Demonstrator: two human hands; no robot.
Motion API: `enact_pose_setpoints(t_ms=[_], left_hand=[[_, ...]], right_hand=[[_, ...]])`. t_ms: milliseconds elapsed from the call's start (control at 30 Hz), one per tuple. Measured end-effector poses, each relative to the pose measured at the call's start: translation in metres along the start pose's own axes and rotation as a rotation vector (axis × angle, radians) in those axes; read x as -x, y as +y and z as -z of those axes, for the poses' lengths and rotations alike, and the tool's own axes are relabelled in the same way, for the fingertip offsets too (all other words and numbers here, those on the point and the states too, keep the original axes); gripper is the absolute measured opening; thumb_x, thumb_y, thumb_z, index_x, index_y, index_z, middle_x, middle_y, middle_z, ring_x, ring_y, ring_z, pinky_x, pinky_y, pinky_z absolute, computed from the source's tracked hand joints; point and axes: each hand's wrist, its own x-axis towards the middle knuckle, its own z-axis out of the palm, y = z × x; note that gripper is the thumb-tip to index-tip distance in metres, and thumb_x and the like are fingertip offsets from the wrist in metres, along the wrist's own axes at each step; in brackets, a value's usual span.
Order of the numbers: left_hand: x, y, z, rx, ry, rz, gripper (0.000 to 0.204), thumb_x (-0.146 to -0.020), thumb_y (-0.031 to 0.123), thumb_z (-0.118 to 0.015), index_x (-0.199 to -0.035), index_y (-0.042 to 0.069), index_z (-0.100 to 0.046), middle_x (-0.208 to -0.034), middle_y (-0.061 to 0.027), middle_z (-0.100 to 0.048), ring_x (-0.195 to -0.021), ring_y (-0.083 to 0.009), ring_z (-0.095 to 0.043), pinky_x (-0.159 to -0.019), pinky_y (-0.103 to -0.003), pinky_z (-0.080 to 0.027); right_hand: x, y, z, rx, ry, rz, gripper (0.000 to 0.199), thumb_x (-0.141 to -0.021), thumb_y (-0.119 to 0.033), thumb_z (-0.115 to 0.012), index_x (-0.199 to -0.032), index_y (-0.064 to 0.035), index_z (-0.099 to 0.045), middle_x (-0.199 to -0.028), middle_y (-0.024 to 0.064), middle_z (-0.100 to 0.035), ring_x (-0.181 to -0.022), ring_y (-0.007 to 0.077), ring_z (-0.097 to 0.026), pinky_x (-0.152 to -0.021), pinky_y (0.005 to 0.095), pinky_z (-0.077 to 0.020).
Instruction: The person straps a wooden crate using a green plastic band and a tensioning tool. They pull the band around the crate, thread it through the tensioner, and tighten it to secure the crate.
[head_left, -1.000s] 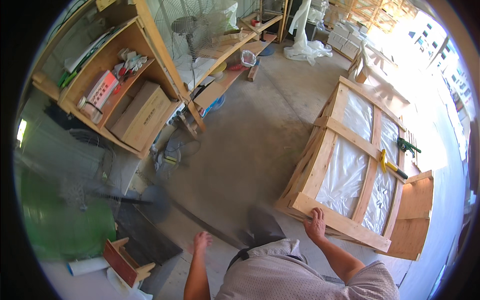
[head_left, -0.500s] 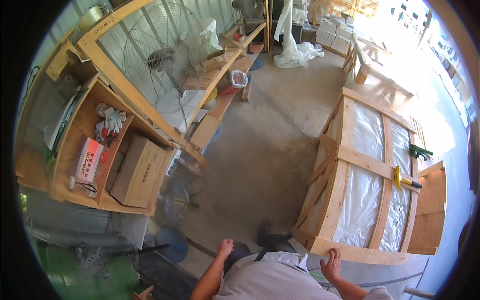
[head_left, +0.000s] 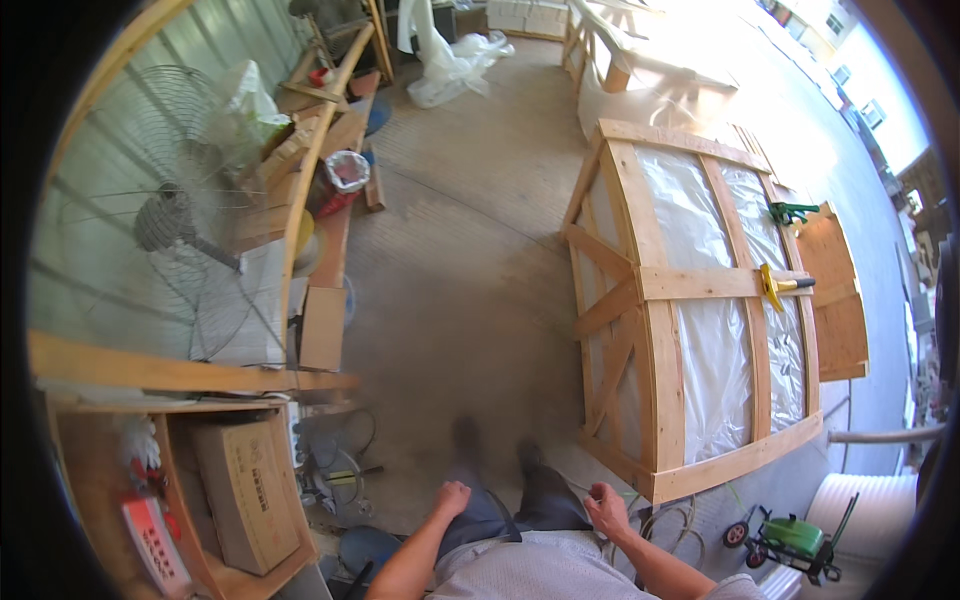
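My left hand [head_left: 453, 497] is held in front of my body, its fingers curled into a loose fist with nothing seen in it. My right hand [head_left: 606, 508] hangs in the air with fingers loosely bent and apart, holding nothing visible. It is nearest to the near corner of a large wooden crate [head_left: 735, 457], a short gap away. Clear plastic film [head_left: 712, 370] shows between the crate's slats. On top of the crate lie a yellow-headed hammer [head_left: 770, 288] with a dark handle and a green hand tool [head_left: 792, 213].
On the left stand a wooden shelf box with a cardboard carton [head_left: 243, 490], a wire-cage fan [head_left: 170, 215] and a bench with a lined bin [head_left: 347, 172]. Hoses [head_left: 672, 530] and a wheeled green tank [head_left: 795, 535] lie near right. Concrete floor [head_left: 450, 250] runs ahead between bench and crate.
My right hand has come off the crate's near edge and moved toward my body. The view has turned and shifted, bringing the wheeled green tank into sight. My left hand stays curled.
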Motion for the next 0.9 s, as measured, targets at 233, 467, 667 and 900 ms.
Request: enact_pose_setpoints(t_ms=[233, 467, 667, 900], left_hand=[[-0.057, -0.030, 0.015, -0.111, -0.213, 0.109, 0.057, -0.088, 0.037, -0.055, -0.131, 0.002, -0.046, -0.138, -0.0212, -0.043, -0.125, -0.0379, -0.044, -0.102, -0.046, -0.040], [-0.077, -0.006, 0.009, -0.289, -0.065, 0.130, 0.061, -0.086, 0.032, -0.058, -0.136, 0.003, -0.040, -0.141, -0.0233, -0.037, -0.128, -0.0406, -0.038, -0.106, -0.046, -0.034], [-0.103, -0.005, 0.010, -0.283, 0.044, 0.006, 0.060, -0.081, 0.026, -0.064, -0.131, 0.000, -0.044, -0.140, -0.0253, -0.037, -0.125, -0.0432, -0.039, -0.104, -0.051, -0.031], [-0.127, -0.008, 0.005, -0.271, 0.052, -0.017, 0.058, -0.077, 0.017, -0.064, -0.128, -0.004, -0.044, -0.140, -0.0285, -0.035, -0.126, -0.0466, -0.037, -0.106, -0.052, -0.029]], right_hand=[[-0.098, 0.071, -0.141, 0.106, -0.282, -0.282, 0.040, -0.082, -0.038, -0.057, -0.091, -0.0010, -0.068, -0.083, 0.0162, -0.069, -0.083, 0.0294, -0.067, -0.077, 0.0383, -0.0510], [-0.228, 0.150, -0.245, 0.097, -0.271, -0.052, 0.037, -0.080, -0.040, -0.057, -0.080, -0.0041, -0.069, -0.074, 0.0118, -0.069, -0.077, 0.0254, -0.067, -0.073, 0.0366, -0.0506], [-0.362, 0.199, -0.345, 0.242, -0.250, -0.407, 0.040, -0.080, -0.039, -0.060, -0.097, -0.0036, -0.067, -0.098, 0.0203, -0.068, -0.099, 0.0376, -0.063, -0.086, 0.0454, -0.0492], [-0.487, 0.247, -0.438, 0.381, -0.090, -0.456, 0.051, -0.079, -0.041, -0.063, -0.113, -0.0030, -0.060, -0.110, 0.0245, -0.063, -0.105, 0.0403, -0.060, -0.089, 0.0485, -0.0479]])
